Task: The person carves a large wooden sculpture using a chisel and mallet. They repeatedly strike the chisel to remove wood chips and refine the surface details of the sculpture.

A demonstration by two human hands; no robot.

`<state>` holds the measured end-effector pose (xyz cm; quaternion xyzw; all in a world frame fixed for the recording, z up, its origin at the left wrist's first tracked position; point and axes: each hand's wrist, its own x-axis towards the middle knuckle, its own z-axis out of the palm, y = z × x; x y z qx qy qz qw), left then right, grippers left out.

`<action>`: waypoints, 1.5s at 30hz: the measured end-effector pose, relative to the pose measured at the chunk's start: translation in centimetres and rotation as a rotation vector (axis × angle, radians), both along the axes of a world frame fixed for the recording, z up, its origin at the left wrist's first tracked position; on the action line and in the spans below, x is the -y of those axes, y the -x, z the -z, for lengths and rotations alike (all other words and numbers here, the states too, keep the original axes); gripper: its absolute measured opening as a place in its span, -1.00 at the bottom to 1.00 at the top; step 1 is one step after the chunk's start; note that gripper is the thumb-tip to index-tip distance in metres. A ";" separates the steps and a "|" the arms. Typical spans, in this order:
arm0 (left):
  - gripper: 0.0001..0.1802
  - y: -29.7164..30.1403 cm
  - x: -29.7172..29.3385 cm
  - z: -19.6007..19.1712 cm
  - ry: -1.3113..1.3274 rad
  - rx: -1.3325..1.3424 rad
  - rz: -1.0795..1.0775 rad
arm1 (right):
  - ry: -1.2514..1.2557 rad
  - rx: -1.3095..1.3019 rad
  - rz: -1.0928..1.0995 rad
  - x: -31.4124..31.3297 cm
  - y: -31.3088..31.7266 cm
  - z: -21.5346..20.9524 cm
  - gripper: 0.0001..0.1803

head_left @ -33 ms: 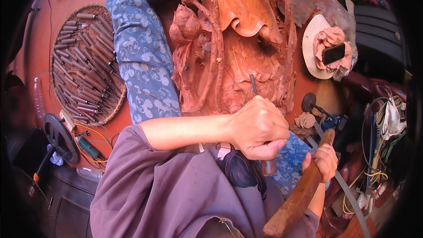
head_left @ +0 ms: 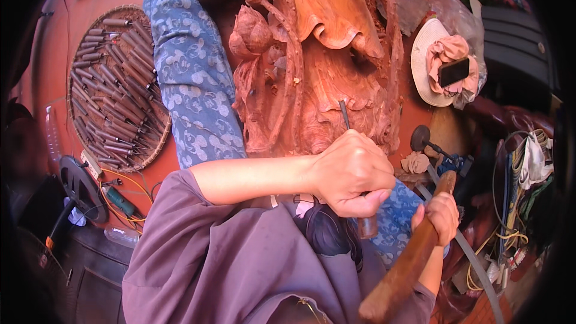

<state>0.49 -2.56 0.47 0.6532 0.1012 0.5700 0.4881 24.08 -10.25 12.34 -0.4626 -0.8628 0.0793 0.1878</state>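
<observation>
My left hand (head_left: 354, 174) is closed in a fist around a chisel (head_left: 367, 228). The butt of its wooden handle shows below the fist, and its thin metal shaft points away from me onto the carving. The reddish wood carving (head_left: 336, 93) has wavy leaf shapes, twisting stems and a bud; the chisel's tip meets its lower middle part. At the lower right, my right hand (head_left: 443, 219) grips a wooden mallet (head_left: 399, 273) shaped like a club. Its thick end slants down toward me, apart from the chisel handle.
A round woven tray (head_left: 157, 155) full of chisels lies at the left. Below it are a green power tool (head_left: 120, 202) and cords. At the right sit a pale hat (head_left: 422, 78) with a phone (head_left: 454, 72) on cloth. My patterned trouser leg (head_left: 192, 72) runs beside the carving.
The mallet and my right hand have shifted only very slightly. My left hand and the chisel stay where they were.
</observation>
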 end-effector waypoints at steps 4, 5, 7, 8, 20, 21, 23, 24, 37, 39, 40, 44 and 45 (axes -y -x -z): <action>-0.80 -0.5 -0.2 0.0 0.023 0.039 -0.041 | 0.001 0.096 0.039 -0.5 0.3 -0.5 -0.68; -0.80 -0.4 -0.2 0.0 0.018 0.017 -0.026 | -0.001 -0.006 -0.003 -0.3 0.0 -0.1 -0.67; -0.80 -0.4 0.0 0.0 0.012 -0.017 -0.028 | -0.022 -0.151 -0.033 -0.4 0.2 0.7 -0.67; -0.81 -0.5 0.0 0.0 0.015 -0.024 -0.045 | -0.008 -0.033 -0.005 -0.6 0.3 0.7 -0.69; -0.82 -0.6 0.4 -1.7 0.008 -0.022 -0.171 | 0.010 0.050 0.055 -0.8 -0.8 0.7 -0.67; -0.82 -0.2 0.6 -2.2 0.009 -0.018 -0.165 | 0.042 -0.020 0.045 -0.6 -0.9 0.5 -0.67; -0.83 0.2 0.9 -2.2 0.065 0.044 -0.115 | 0.034 -0.148 0.123 -0.9 -0.2 0.7 -0.65; -0.84 0.3 0.8 -2.2 0.091 0.074 -0.091 | 0.040 -0.129 0.136 -1.3 -0.1 0.6 -0.65; -0.83 0.9 -1.1 -1.7 0.296 0.240 0.000 | 0.141 -0.117 0.026 -3.2 1.4 -0.8 -0.58; -0.82 0.6 -1.0 -1.8 0.307 0.252 -0.014 | 0.151 -0.106 0.005 -3.1 1.3 -1.1 -0.60; -0.82 0.6 -1.0 -1.8 0.299 0.238 -0.027 | 0.129 -0.034 0.027 -3.1 1.5 -1.1 -0.61; -0.82 0.0 -0.7 -1.7 0.274 0.204 -0.083 | 0.067 -0.018 0.042 -2.7 1.0 -0.4 -0.64; -0.82 -0.2 -0.6 -1.6 0.267 0.200 -0.076 | 0.061 -0.092 0.041 -2.2 1.0 -0.3 -0.64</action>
